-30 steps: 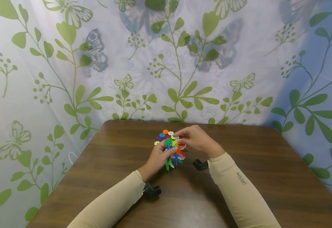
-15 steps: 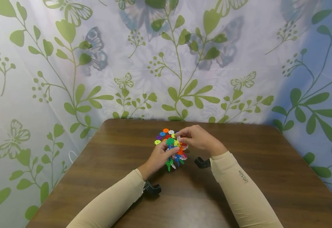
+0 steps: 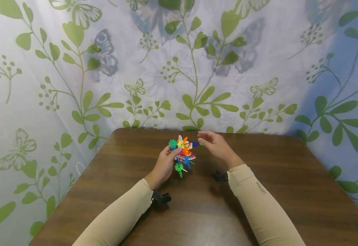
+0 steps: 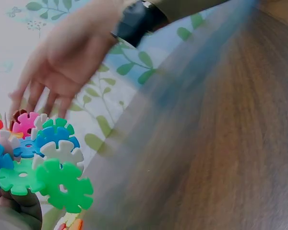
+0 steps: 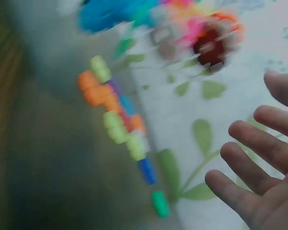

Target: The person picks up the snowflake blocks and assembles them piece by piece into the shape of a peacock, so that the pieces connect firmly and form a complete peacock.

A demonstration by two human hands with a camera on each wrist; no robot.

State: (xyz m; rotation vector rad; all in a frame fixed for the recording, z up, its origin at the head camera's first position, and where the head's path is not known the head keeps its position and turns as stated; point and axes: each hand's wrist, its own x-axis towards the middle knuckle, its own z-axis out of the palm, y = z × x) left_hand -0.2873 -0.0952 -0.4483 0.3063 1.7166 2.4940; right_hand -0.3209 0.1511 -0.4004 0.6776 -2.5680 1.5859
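A cluster of interlocking flower-shaped plastic discs (image 3: pixel 185 158), in green, blue, white, pink and orange, is held up over the table. My left hand (image 3: pixel 161 168) grips it from the left, thumb in front; in the left wrist view only part of that hand shows, beneath the green discs (image 4: pixel 65 187). To the right of the cluster, apart from it, is my right hand (image 3: pixel 218 147). Its fingers are spread and fairly straight in the right wrist view, and nothing is seen in it. Loose discs (image 5: pixel 117 128) lie beyond the cluster, blurred.
The brown wooden table (image 3: pixel 120 160) ends at a patterned curtain (image 3: pixel 179 82) with leaves and butterflies. A green disc (image 3: pixel 201 144) and a blue disc (image 3: pixel 194 144) lie near the right fingertips. Black wrist-worn devices (image 3: pixel 161 198) jut below both wrists.
My right hand has let go of the cluster and moved away to the right, its fingers extended. My left hand has turned the cluster and shifted it slightly left, now covering most of the loose discs.
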